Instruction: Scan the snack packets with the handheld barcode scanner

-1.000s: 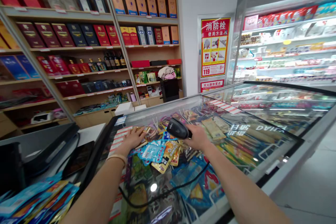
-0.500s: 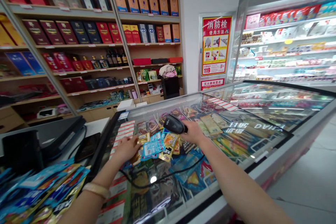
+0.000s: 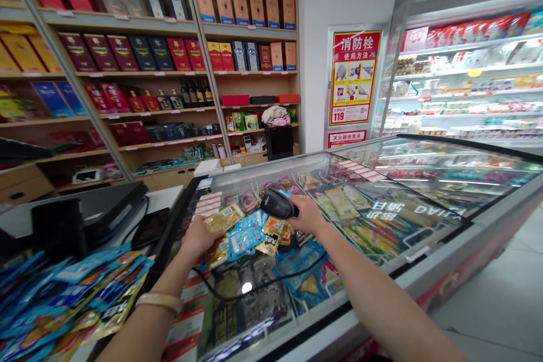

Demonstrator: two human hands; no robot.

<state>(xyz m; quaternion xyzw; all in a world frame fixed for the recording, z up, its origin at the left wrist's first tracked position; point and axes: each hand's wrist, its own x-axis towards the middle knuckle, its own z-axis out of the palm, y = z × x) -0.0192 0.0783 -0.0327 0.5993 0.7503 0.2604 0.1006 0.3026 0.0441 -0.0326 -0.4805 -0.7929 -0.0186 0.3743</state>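
My left hand [image 3: 200,237] is closed on a gold snack packet [image 3: 225,217], its printed back with a barcode facing up. My right hand [image 3: 309,215] grips a black barcode scanner [image 3: 275,203], whose head points left above the packets. Beneath it, a small heap of blue packets [image 3: 246,239] and yellow packets [image 3: 270,242] lies on the glass lid of a chest freezer [image 3: 237,308]. The scanner's black cable [image 3: 271,283] loops across the glass toward the left.
A large pile of blue and gold packets [image 3: 85,300] lies at the lower left. Behind it are a dark flat device [image 3: 102,209] and a phone [image 3: 151,225]. Shelves of boxed bottles [image 3: 139,51] stand at the back, and a lit display fridge [image 3: 470,79] at the right.
My left hand has taken hold of a gold packet and lifted it from the heap, barcode up. The scanner has shifted slightly left with my right hand. The view has turned a little left.
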